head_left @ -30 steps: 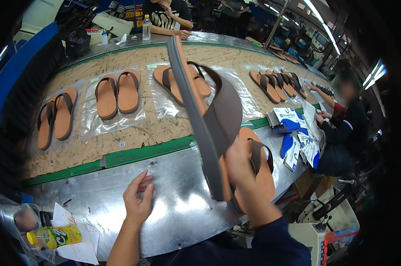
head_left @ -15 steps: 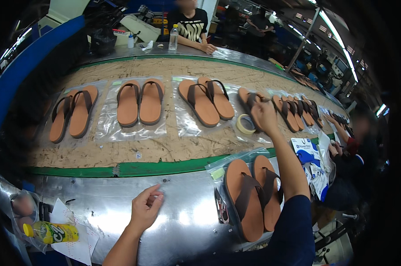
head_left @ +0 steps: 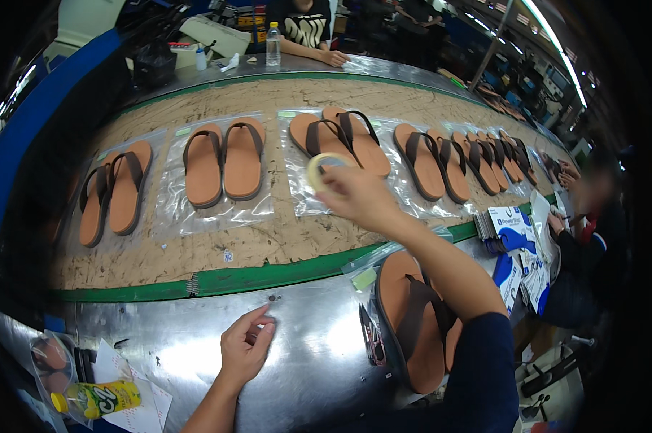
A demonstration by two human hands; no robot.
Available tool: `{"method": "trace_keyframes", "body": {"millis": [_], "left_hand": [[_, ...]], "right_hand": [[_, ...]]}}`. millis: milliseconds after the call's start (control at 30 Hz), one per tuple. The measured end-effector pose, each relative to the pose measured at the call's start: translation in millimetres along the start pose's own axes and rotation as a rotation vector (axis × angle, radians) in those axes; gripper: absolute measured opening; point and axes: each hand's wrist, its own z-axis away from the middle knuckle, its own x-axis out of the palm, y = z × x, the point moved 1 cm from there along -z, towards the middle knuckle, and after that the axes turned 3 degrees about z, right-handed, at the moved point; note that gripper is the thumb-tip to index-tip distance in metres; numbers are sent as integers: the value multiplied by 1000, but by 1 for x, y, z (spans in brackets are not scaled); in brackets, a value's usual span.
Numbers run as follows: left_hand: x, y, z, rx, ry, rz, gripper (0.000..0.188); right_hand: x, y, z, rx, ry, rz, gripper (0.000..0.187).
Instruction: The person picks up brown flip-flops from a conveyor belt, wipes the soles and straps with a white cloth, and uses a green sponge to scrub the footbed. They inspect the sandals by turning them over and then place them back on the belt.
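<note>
My right hand point(head_left: 358, 193) reaches over the brown-covered belt, closed on a roll of pale tape point(head_left: 316, 173). The roll hangs over the lower part of a pair of tan flip-flops point(head_left: 373, 155) with dark straps, lying on a clear plastic bag point(head_left: 304, 204). My left hand point(head_left: 245, 346) rests at the metal worktop point(head_left: 297, 382), fingers loosely curled and thumb apart, holding nothing. Under my right forearm, another large flip-flop pair point(head_left: 405, 303) lies on the worktop, partly hidden by my arm. Beside that pair is a small dark-and-red tool point(head_left: 373, 335), its kind unclear.
More flip-flops on clear bags line the belt point(head_left: 196, 252) left point(head_left: 127, 191) and right point(head_left: 430, 169). Printed cards point(head_left: 513, 231) are stacked at right, near a co-worker point(head_left: 593, 216). A yellow drink bottle point(head_left: 98, 399) lies lower left. Another person point(head_left: 304, 36) sits across, near a clear bottle point(head_left: 273, 47).
My right hand has moved left from the flip-flops farther right, and the tape roll has moved left with it. My left hand stays near the same spot. The view has shifted slightly.
</note>
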Motion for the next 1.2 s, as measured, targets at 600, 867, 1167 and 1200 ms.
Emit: {"method": "trace_keyframes", "body": {"millis": [600, 867, 1167, 1200], "left_hand": [[-2, -6, 1, 10, 6, 25, 31], [-27, 24, 8, 238, 226, 15, 54], [-94, 40, 113, 68, 348, -280, 72], [-97, 38, 120, -10, 321, -268, 72]], "right_hand": [[21, 153, -102, 376, 509, 92, 32], [-14, -69, 5, 60, 149, -106, 46], [103, -197, 184, 357, -326, -858, 46], [111, -194, 194, 376, -300, -834, 46]]}}
